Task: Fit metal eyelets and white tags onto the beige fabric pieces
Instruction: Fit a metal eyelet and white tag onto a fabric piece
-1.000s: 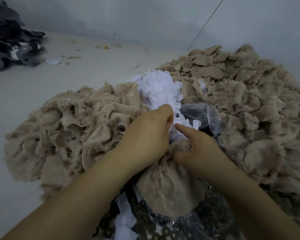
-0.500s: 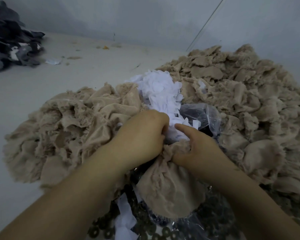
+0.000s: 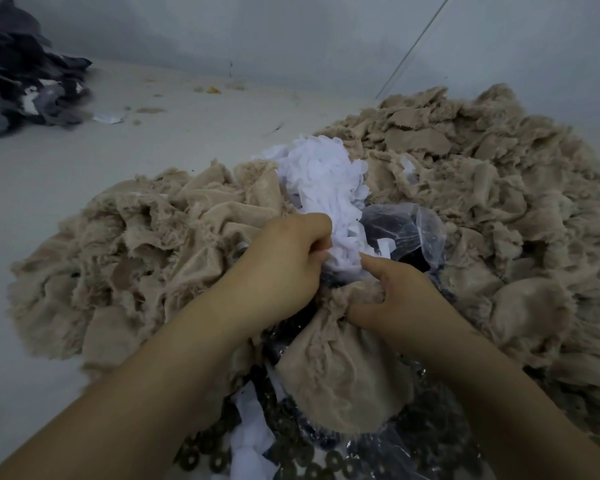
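So, digging into the white tags pile [image 3: 321, 178] mid-scene with the left hand [image 3: 281, 268], fingers curled and pinching a tag at its near edge. Gripping a bunched beige fabric piece [image 3: 340, 372] with the right hand [image 3: 399, 299], index finger pointing at the tags. Sitting between two big heaps of beige fabric pieces [image 3: 499, 188], left and right. Showing metal eyelets [image 3: 291, 455] scattered near, clear plastic bag [image 3: 409, 230] just right of the tags, dark fabric pile [image 3: 21, 74] far left.
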`<state>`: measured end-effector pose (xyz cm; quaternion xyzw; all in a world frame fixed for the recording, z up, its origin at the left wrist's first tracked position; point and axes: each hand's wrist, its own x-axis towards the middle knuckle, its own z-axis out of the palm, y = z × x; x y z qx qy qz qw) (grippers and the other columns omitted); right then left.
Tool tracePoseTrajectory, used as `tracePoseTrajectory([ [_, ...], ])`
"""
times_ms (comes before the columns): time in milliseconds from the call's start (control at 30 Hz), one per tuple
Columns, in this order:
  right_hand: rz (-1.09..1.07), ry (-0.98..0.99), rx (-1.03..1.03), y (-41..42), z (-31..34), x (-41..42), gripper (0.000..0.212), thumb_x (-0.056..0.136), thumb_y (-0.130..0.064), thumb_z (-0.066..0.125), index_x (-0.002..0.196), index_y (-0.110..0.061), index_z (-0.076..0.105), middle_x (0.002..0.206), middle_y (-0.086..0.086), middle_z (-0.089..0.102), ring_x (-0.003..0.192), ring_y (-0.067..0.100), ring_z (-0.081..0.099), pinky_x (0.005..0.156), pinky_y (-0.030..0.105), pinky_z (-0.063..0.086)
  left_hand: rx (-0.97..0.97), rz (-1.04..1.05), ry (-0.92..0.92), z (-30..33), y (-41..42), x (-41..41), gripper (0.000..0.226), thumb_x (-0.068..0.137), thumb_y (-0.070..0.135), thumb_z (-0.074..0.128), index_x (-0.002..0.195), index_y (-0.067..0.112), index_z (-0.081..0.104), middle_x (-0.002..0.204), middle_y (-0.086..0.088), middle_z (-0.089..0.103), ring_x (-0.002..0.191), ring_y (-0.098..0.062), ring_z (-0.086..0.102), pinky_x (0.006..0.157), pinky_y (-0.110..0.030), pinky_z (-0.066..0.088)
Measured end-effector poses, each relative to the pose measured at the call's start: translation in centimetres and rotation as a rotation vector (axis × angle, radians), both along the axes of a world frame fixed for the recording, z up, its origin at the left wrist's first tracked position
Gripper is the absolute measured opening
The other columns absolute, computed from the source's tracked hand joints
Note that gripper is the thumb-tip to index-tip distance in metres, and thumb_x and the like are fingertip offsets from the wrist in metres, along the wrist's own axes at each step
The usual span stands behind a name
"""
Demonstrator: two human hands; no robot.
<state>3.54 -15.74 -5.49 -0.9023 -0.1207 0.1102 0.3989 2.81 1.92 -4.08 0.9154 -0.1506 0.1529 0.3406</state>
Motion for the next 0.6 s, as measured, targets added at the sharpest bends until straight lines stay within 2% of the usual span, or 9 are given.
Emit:
tracePoseTrajectory([
  [67,-0.008,-0.016,-0.014,0.0,-0.1,0.0,0.082,0.081,-0.018,0.074,0.152,-0.023,0.035,0.133,-0.003,0.058,0.101,0.011,0.061,0.085,0.029,0.051,-0.074,-0.016,0.008,-0.4,0.2,0.1,0.017,0.092,-0.001,0.056,0.077,0.003,0.050,0.082,-0.013,0.063,0.076,-0.027,0.058,0.068,-0.044,0.044],
  [100,-0.010,-0.042,-0.006,0.1,-0.2,-0.1,0.082,0.080,-0.019,0.075,0.152,-0.026,0.035,0.128,-0.002,0.061,0.091,0.009,0.062,0.078,0.025,0.052,-0.096,-0.023,0.002,-0.6,0.2,0.2,0.019,0.093,0.001,0.056,0.076,0.005,0.048,0.080,-0.014,0.062,0.076,-0.030,0.059,0.068,-0.045,0.044],
  [200,-0.012,-0.155,0.069,0.4,-0.3,-0.6,0.090,0.078,-0.011,0.073,0.150,-0.042,0.030,0.076,-0.005,0.064,0.046,0.004,0.048,0.047,0.013,0.038,-0.153,-0.064,-0.004,-1.0,0.1,0.3,0.022,0.096,0.004,0.054,0.077,0.007,0.044,0.072,-0.012,0.055,0.080,-0.033,0.063,0.066,-0.049,0.045],
  [233,0.006,-0.190,0.083,0.4,-0.4,-0.7,0.092,0.078,-0.007,0.070,0.149,-0.047,0.029,0.062,-0.006,0.058,0.040,0.006,0.042,0.042,0.014,0.034,-0.167,-0.076,-0.004,-1.0,0.1,0.4,0.021,0.097,0.004,0.053,0.078,0.008,0.044,0.073,-0.012,0.056,0.081,-0.033,0.063,0.066,-0.049,0.046],
  [300,0.054,-0.223,0.062,0.4,-0.4,-0.7,0.089,0.079,-0.003,0.068,0.145,-0.053,0.033,0.054,-0.006,0.053,0.039,0.005,0.041,0.041,0.013,0.033,-0.179,-0.086,-0.025,-1.1,0.0,0.4,0.017,0.098,0.006,0.051,0.081,0.009,0.047,0.076,-0.012,0.059,0.077,-0.031,0.060,0.067,-0.047,0.046],
  [400,0.089,-0.166,0.051,0.3,-0.4,-0.2,0.074,0.079,-0.008,0.070,0.137,-0.048,0.046,0.078,-0.010,0.067,0.055,0.001,0.058,0.053,0.015,0.046,-0.225,-0.109,-0.070,-1.2,-0.1,0.2,0.013,0.098,0.006,0.051,0.085,0.007,0.053,0.077,-0.014,0.059,0.072,-0.029,0.056,0.065,-0.048,0.046],
  [467,0.063,-0.089,0.060,0.2,-0.5,0.0,0.068,0.078,-0.012,0.073,0.140,-0.034,0.052,0.099,-0.006,0.072,0.078,0.009,0.068,0.075,0.030,0.058,-0.279,-0.114,-0.112,-1.1,-0.1,0.0,0.012,0.099,0.004,0.048,0.089,0.002,0.056,0.080,-0.017,0.059,0.074,-0.034,0.058,0.065,-0.050,0.049],
  [533,0.036,-0.056,0.055,0.1,-0.4,0.0,0.067,0.077,-0.013,0.075,0.140,-0.027,0.055,0.109,-0.007,0.071,0.092,0.010,0.068,0.087,0.031,0.057,-0.324,-0.104,-0.148,-0.9,-0.2,-0.2,0.014,0.099,0.004,0.046,0.091,-0.001,0.057,0.082,-0.016,0.059,0.075,-0.036,0.058,0.063,-0.050,0.049],
  [600,0.028,-0.043,0.053,0.1,-0.4,0.1,0.061,0.077,-0.014,0.076,0.135,-0.025,0.060,0.109,-0.008,0.071,0.096,0.009,0.067,0.091,0.032,0.056,-0.347,-0.095,-0.176,-0.7,-0.4,-0.4,0.014,0.099,0.002,0.046,0.091,-0.001,0.057,0.081,-0.011,0.060,0.072,-0.032,0.059,0.062,-0.047,0.048],
])
